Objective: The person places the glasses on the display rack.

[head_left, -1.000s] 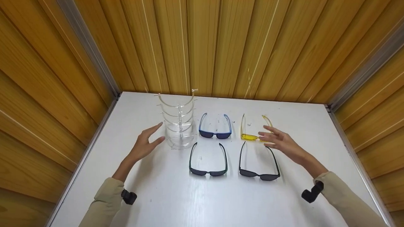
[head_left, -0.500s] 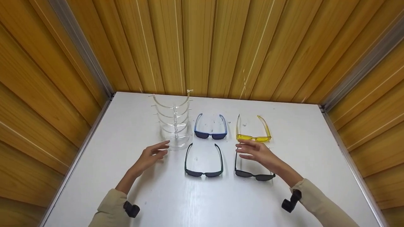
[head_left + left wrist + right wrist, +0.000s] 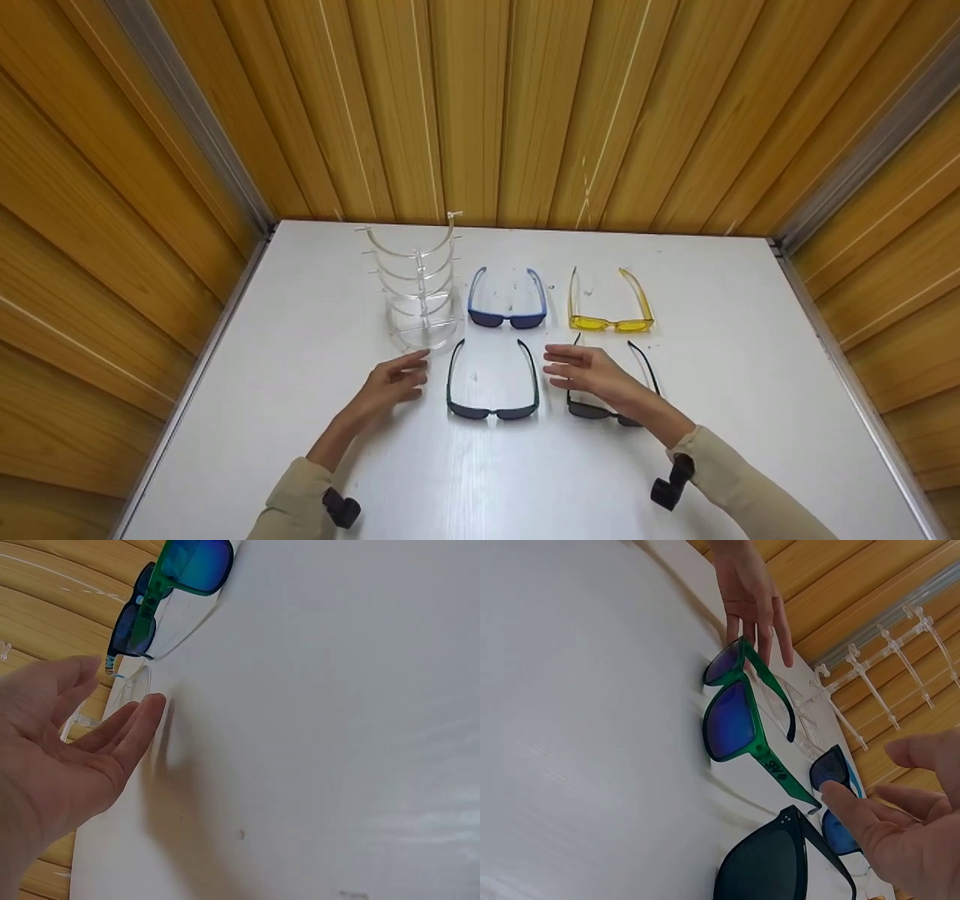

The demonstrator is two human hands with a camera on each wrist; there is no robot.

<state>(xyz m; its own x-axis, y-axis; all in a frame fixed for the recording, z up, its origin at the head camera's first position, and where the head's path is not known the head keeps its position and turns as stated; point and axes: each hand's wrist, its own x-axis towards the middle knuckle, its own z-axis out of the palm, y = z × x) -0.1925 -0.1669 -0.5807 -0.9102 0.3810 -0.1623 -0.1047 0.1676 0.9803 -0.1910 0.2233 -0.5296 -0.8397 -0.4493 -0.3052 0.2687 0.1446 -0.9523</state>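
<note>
My left hand, fingers loosely bent and holding nothing, hovers left of the green-framed sunglasses and in front of the clear display stand. My right hand is also free, over the left temple of the black sunglasses, partly covering them. In the right wrist view the green sunglasses stand between both hands, lenses bluish. Behind them lie blue-framed sunglasses and yellow glasses. All four pairs have their temples unfolded, pointing to the back.
The white table is bordered by wood-look panels at the back and both sides. The tiered clear stand rises at the back left, its arms bare of glasses.
Both hands have come inward and toward the front, the right moving off the yellow glasses, the left away from the stand's side. The glasses stay put while the view shifts slightly.
</note>
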